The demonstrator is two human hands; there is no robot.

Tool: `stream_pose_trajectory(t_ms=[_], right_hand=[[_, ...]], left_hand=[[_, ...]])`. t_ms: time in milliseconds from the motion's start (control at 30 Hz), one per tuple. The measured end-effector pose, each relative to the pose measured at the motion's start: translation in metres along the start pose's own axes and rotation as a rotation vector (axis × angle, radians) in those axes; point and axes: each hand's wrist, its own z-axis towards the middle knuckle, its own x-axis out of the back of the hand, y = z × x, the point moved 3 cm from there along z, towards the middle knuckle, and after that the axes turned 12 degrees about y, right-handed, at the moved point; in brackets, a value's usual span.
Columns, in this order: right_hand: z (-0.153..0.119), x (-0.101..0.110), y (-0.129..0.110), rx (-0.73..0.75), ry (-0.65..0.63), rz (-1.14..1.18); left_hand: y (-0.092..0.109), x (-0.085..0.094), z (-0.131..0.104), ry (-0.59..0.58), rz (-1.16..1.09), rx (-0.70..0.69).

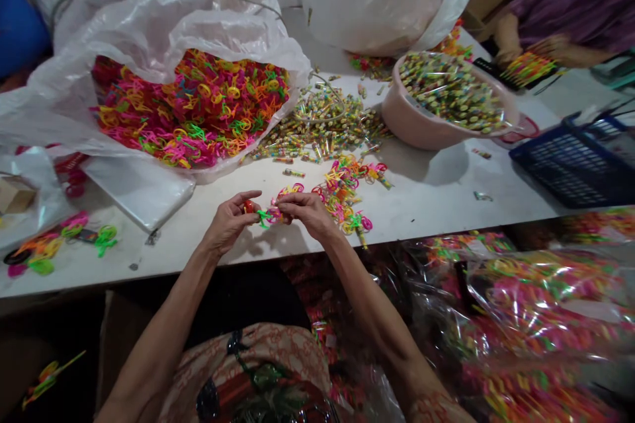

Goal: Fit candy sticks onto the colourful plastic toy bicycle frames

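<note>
Both hands pinch small toys at the desk's near edge: left hand [229, 219] on a red piece [248, 206], right hand [308, 213] on a pink-green ring toy [272, 214]. Bare desk [426, 201] lies rightward before the blue basket [575, 162]. No writing is readable.

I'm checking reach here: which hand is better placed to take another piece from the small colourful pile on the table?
Probably the right hand: the small pile lies just beyond and right of it, while the left hand sits farther away, across the held pieces.
</note>
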Motion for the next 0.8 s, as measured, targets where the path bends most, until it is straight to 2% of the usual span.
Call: stream_pose_trajectory(t_ms=[133, 300, 567, 800], right_hand=[[0.0, 0.001, 0.006, -0.063, -0.071, 0.032], [0.004, 0.002, 0.009, -0.085, -0.164, 0.022], [0.002, 0.005, 0.014, -0.122, -0.208, 0.059], [-0.003, 0.008, 0.009, -0.094, -0.226, 0.0]], left_hand=[[-0.002, 0.001, -0.001, -0.125, 0.087, 0.02], [-0.004, 0.003, -0.001, -0.125, 0.144, 0.065], [-0.006, 0.004, -0.002, -0.118, 0.149, 0.076], [-0.012, 0.001, -0.003, -0.201, 0.136, 0.137]])
